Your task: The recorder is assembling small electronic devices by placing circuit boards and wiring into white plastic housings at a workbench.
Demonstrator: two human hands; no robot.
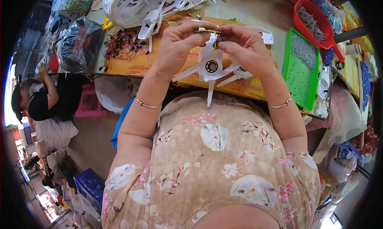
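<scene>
My left hand (180, 41) pinches a small circuit board (207, 30) edge-on between thumb and fingers. At the board's right end, the curled fingers of my right hand (246, 44) close together; what they pinch is hidden. A thin yellow wire (215, 40) hangs from the board. Just beneath my hands lies a white plastic part (205, 55) with long arms and a round black-ringed piece (211, 66) set in it. Partly behind my right wrist is a second white part (242, 72) with a similar round piece.
White plastic parts (153, 19) pile up at the back. Tangled red and black wires (123, 45) lie left, beside a dark plastic bag (80, 43). Rightward stand a green tray (286, 61) of small pieces and a red scoop (331, 31) of screws. Another person (52, 95) sits far left.
</scene>
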